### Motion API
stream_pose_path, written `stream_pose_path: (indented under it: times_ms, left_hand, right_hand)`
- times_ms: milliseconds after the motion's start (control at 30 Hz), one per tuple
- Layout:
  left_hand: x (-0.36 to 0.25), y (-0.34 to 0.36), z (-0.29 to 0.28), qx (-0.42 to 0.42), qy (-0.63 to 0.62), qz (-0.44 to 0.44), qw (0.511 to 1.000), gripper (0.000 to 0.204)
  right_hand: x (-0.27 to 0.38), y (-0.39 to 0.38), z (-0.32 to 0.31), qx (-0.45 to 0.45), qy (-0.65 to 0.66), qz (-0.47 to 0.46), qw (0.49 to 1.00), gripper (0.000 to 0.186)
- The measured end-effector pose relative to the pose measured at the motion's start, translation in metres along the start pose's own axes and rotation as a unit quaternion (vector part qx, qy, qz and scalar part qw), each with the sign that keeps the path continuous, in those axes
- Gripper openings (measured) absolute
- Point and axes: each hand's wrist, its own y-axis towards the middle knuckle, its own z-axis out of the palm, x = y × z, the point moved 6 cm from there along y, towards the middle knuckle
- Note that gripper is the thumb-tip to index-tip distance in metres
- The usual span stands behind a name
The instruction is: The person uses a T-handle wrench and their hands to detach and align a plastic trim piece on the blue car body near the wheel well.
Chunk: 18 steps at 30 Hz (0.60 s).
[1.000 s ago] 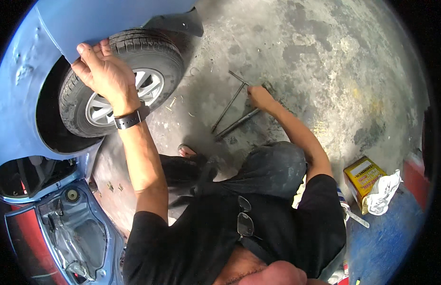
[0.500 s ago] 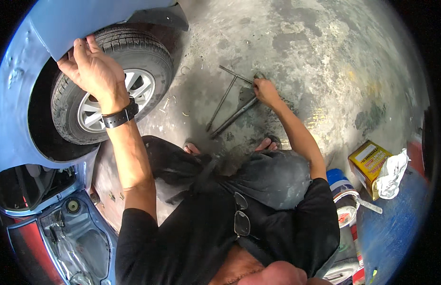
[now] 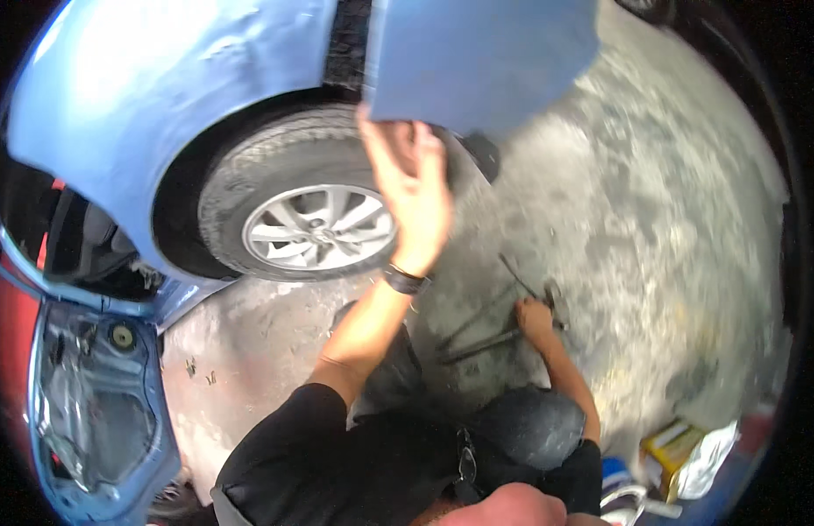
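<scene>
My left hand (image 3: 411, 188), a black watch on its wrist, is closed at the lower corner of a blue car bumper (image 3: 486, 61), its fingertips blurred and partly hidden. A dark gap separates the bumper from the blue fender (image 3: 223, 61). Just below this hand is the car's wheel (image 3: 323, 230), with silver spokes. Low over the floor, my right hand (image 3: 535, 320) is wrapped round the handle of what looks like a hammer (image 3: 481, 349), near its head. Beside it lies a T-shaped wrench (image 3: 479, 317).
At the lower right are a yellow tin (image 3: 668, 456), crumpled silvery wrapping (image 3: 707, 460) and a blue-and-white tub (image 3: 622, 491). An open blue car door (image 3: 100, 394) stands at the lower left. Small bits (image 3: 201, 373) lie on the concrete floor (image 3: 652, 228).
The bumper has come away from the fender, opening a dark gap, with my left hand still at its corner. My view has swung left. My right hand still holds the hammer low.
</scene>
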Motion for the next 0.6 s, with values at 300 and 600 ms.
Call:
stream_pose_path:
  times_ms: [300,600]
  left_hand:
    - [0.009,-0.005,-0.006,0.049,-0.162,-0.018,0.985,0.088]
    - [-0.014,-0.006,-0.03,0.179,-0.007,0.015,0.984,0.089]
  right_hand:
    - [-0.004,0.018,-0.019,0.008,0.071,-0.001,0.997,0.019]
    - [0.205,0.088,-0.232,-0.133,0.249,-0.272,0.92,0.029]
